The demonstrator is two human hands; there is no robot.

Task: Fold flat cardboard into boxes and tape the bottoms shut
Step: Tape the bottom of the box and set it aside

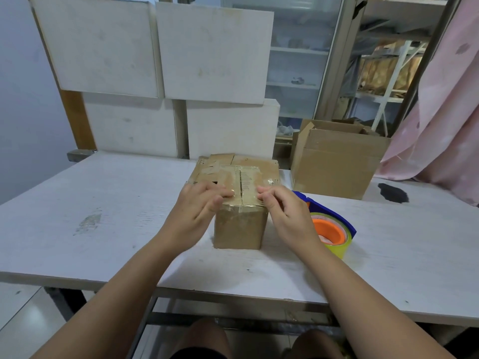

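A small brown cardboard box point(239, 230) stands in the middle of the white table point(108, 203), its flaps folded shut on top with clear tape along the centre seam. My left hand point(199, 207) lies on the near left of the box top, fingers stretched flat toward the seam. My right hand point(282, 211) is at the near right corner, its fingers curled with the tips on the taped edge. A blue tape dispenser point(331, 229) with an orange core and a yellowish tape roll lies on the table just right of the box.
A larger open cardboard box point(334, 164) stands at the back right of the table. White foam panels point(160, 73) lean behind the table. A pink curtain point(440, 112) hangs at the right, a dark stain point(392, 193) marks the tabletop near it.
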